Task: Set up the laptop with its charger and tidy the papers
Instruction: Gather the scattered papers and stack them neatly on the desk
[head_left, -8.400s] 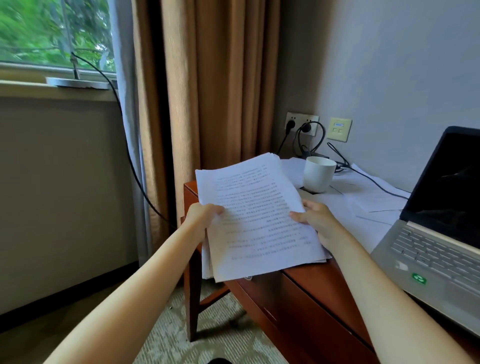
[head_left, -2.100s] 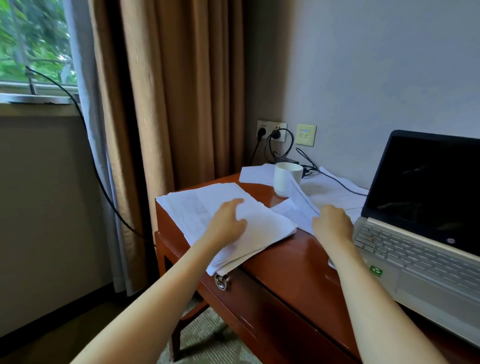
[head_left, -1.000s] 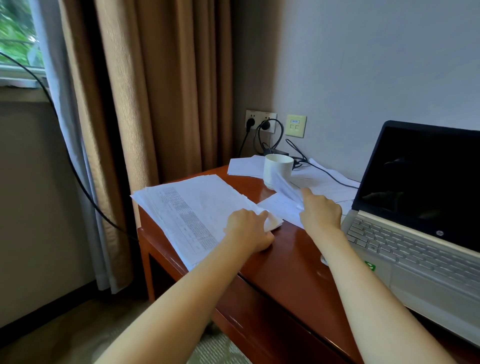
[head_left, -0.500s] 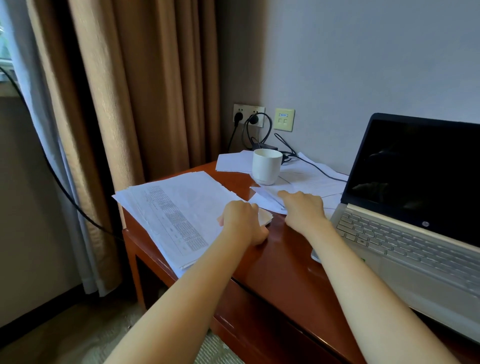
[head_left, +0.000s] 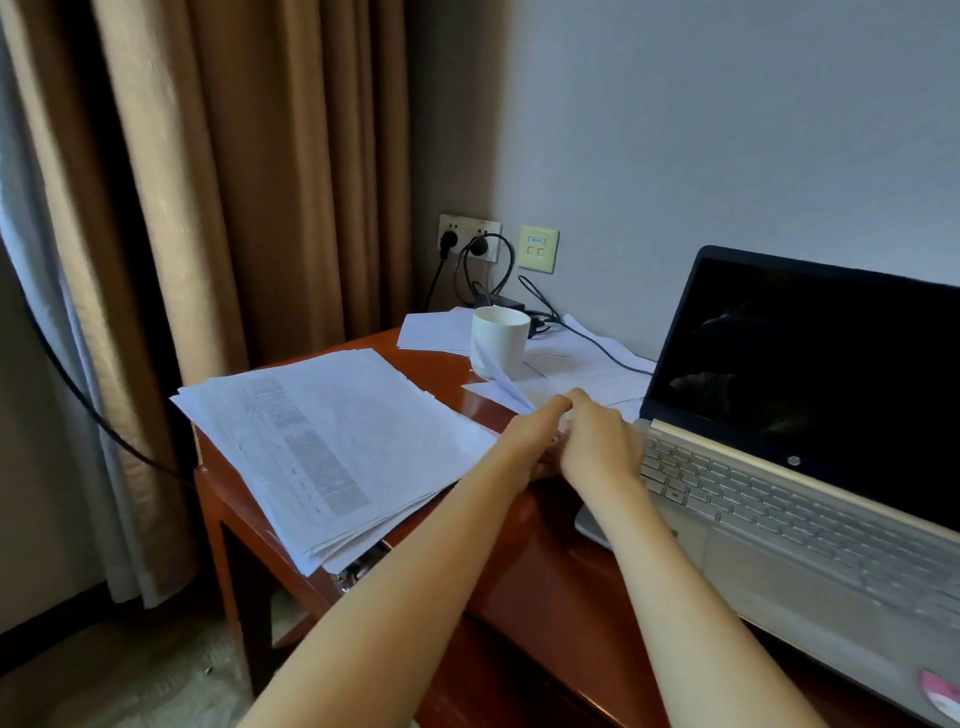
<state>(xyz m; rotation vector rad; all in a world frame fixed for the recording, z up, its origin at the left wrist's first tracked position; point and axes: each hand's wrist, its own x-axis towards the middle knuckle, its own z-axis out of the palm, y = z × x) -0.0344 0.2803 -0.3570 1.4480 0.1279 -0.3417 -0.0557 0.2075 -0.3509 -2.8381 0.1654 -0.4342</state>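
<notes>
A: Start nearest. What are the hands doing?

B: Both forearms reach over the front of the desk (head_left: 545, 582), and the hands meet just beside the laptop's left corner. The right hand (head_left: 600, 447) has its fingers curled down onto the loose sheets (head_left: 587, 379), pinching them. One sheet's edge stands up from that grip toward the mug. The left hand (head_left: 532, 441) is pressed against the right, its fingers mostly hidden. I cannot tell whether it grips the paper or only steadies it.

A: Why work from that corner?

B: My guess is that those sheets reach the laptop's edge and lie under the cable, so that is the free side to gather them from.

A: And the other papers?

B: The paper stack (head_left: 322, 447) lies left of the hands, roughly squared, overhanging the desk's front corner. It reads as the collecting pile, set within reach so the loose ones can join it.

A: The laptop?

B: The laptop (head_left: 779, 499) sits open on the right, with its screen dark. Farther back the mug (head_left: 500, 338) stands at the sheets' far edge. The charger cable (head_left: 597, 345) crosses them from behind the screen to the charger brick (head_left: 501, 301). The brick sits below the wall socket (head_left: 470, 236), which has plugs in it. The laptop end of the cable is hidden.
</notes>
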